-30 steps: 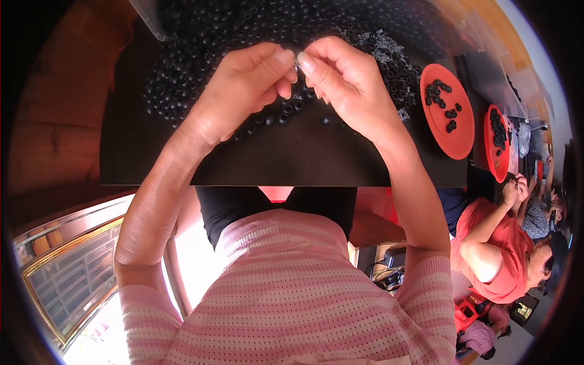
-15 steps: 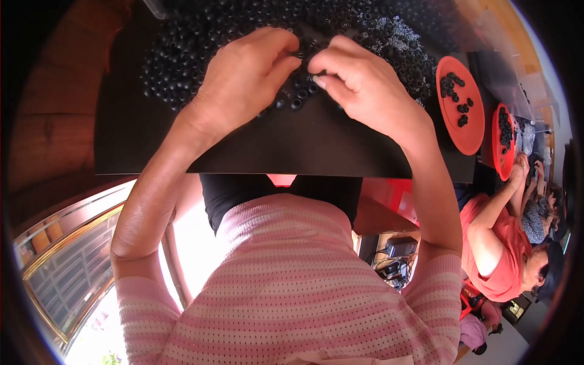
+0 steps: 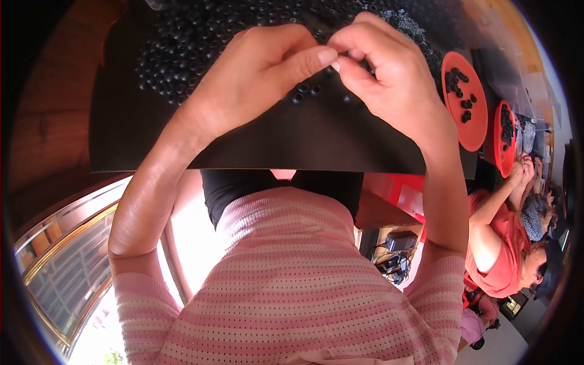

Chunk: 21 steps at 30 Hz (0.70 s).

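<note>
My left hand (image 3: 255, 73) and my right hand (image 3: 386, 67) meet at their fingertips above the black tabletop (image 3: 292, 143). Both thumbs are pressed toward the forefingers in a pinch. Whatever lies between them is too small and too covered to make out. Behind the hands spreads a big heap of small black ring-shaped parts (image 3: 173, 61). A few loose black rings (image 3: 302, 92) lie just below the fingertips. Beyond my right hand sits a pile of small shiny metal pieces (image 3: 404, 24), perhaps coils.
An orange plate (image 3: 473, 131) with several black parts stands right of my right hand. Further right is a red dish (image 3: 504, 159) of black parts, near a co-worker in a red shirt (image 3: 502, 255). Cables and a black box (image 3: 398, 243) sit below the table.
My hands have come together; the fingertips, apart before, now touch. The left hand has moved right and the right hand slightly up and right. Fewer loose rings show below them.
</note>
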Available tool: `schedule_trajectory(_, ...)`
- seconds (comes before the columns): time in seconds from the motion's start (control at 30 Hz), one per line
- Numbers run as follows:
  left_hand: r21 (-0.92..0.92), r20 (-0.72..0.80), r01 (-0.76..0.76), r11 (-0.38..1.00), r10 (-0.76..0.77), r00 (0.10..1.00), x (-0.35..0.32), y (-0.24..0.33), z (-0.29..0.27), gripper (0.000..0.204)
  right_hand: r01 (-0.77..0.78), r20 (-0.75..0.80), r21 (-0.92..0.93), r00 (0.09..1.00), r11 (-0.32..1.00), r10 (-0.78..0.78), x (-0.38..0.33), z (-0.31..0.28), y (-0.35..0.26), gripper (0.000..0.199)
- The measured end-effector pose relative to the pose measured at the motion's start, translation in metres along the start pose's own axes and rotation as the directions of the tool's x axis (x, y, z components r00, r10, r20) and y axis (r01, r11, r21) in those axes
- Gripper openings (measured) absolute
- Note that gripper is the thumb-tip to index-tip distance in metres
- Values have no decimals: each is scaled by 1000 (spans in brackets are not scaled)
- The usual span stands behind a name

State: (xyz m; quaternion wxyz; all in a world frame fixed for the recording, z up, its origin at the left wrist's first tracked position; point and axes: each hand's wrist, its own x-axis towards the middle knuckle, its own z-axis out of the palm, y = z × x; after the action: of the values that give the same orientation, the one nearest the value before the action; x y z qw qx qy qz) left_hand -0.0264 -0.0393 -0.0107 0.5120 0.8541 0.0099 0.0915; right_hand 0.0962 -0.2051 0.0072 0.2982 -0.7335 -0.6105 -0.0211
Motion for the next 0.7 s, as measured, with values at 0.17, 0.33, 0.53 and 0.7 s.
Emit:
schedule_trajectory(0.17, -331, -9, 58, 942, -65, 998, 4, 4, 5, 25, 15, -108, 186, 994, 982, 6, 7, -25, -24, 19)
schedule_trajectory(0.33, -428, -82, -60, 902, 28, 996, 6, 4, 13, 20, -224, -59, 552, 950, 803, 305, -10, -7, -3, 25)
schedule_trajectory(0.53, 144, -212, -416, 898, 438, 873, 8, -1, 21, 13, -420, 132, 657, 882, 626, 453, -9, 0, -3, 46)
schedule_trajectory(0.7, 279, -181, -494, 824, 550, 815, 7, -4, 24, 13, -392, 141, 699, 896, 599, 421, -15, 2, -1, 42)
